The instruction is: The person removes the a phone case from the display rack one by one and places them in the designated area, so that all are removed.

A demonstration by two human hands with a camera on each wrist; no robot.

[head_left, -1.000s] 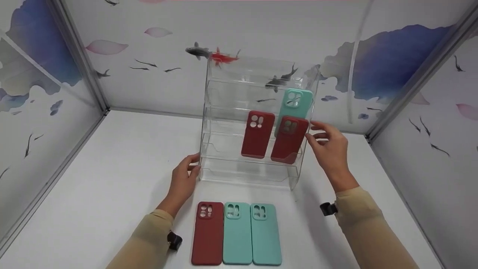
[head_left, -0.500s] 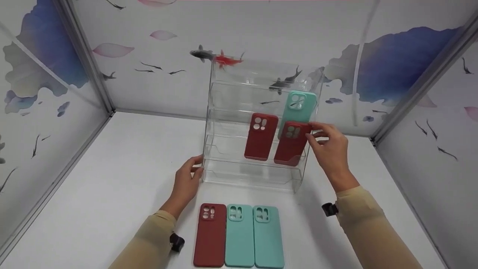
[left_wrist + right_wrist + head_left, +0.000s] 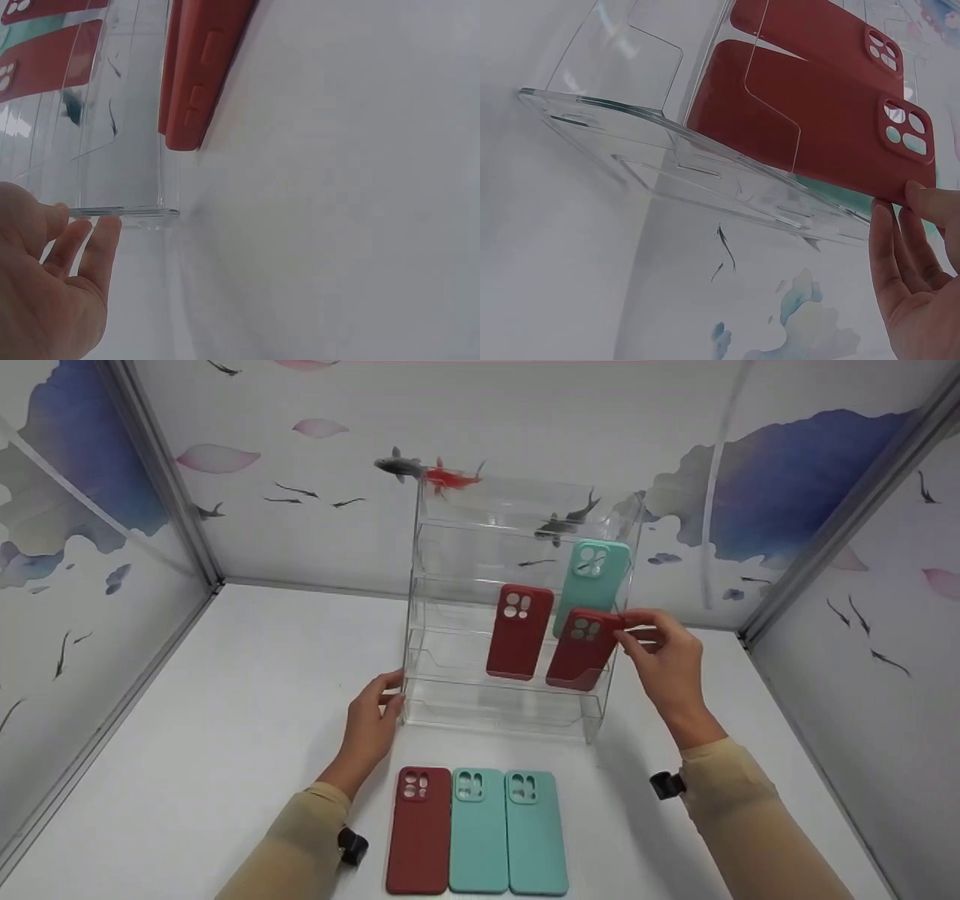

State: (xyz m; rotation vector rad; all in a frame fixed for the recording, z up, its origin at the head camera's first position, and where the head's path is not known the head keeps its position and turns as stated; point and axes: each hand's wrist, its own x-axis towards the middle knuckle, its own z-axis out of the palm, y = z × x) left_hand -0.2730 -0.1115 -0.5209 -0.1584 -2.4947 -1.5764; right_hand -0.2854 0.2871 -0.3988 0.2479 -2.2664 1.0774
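Observation:
A transparent tiered display rack (image 3: 495,712) stands on the white table. At its left edge, my left hand (image 3: 371,724) pinches the side panel (image 3: 124,212) between thumb and fingers. My right hand (image 3: 664,656) pinches the top right corner of a dark red phone case (image 3: 832,127). That case leans in a lower tier at the rack's right end, its bottom behind the clear front lip. Beside it on the left stands another red phone case (image 3: 519,641). A teal phone case (image 3: 600,581) stands one tier higher, its lower part partly hidden by the held case.
In front of the rack, a red phone case (image 3: 418,840) and two teal ones, a middle teal case (image 3: 478,840) and a right teal case (image 3: 537,840), lie side by side. White panels printed with fish and leaves enclose the table (image 3: 247,660) behind and at both sides.
My right fingers have come from the rack's right side onto the red case's corner. The top of that case has tipped lower and to the right. My left hand stays on the rack.

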